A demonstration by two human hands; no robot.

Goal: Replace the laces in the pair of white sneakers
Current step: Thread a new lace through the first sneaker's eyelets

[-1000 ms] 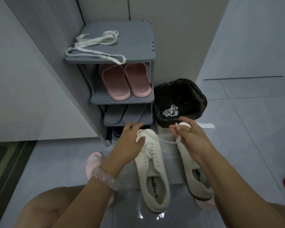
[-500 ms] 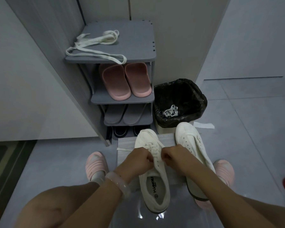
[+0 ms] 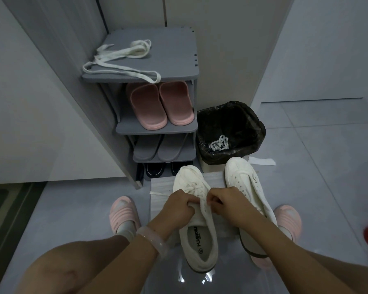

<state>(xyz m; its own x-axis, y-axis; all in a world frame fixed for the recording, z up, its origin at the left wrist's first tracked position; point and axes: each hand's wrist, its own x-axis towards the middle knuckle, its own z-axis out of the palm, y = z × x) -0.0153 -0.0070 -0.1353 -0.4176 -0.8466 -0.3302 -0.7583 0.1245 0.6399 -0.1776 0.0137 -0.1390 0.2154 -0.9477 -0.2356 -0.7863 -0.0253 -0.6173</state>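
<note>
White sneakers (image 3: 197, 211) sit side by side, left one laced.

Bare forearms, no sleeves in view. Left hand (image 3: 177, 205) and right hand (image 3: 227, 203) ungloved. Translucent pale pink bangle (image 3: 151, 237) on left wrist, thick and rounded, glossy, slightly cloudy. Thin ring on a left finger seen only faintly; detail not readable. Bare knees and thighs at lower edge. Pale pink ribbed slipper (image 3: 123, 211) on left foot over a light grey-white sock (image 3: 126, 228); matching pink slipper (image 3: 289, 219) on right foot, sock partly visible.
</note>
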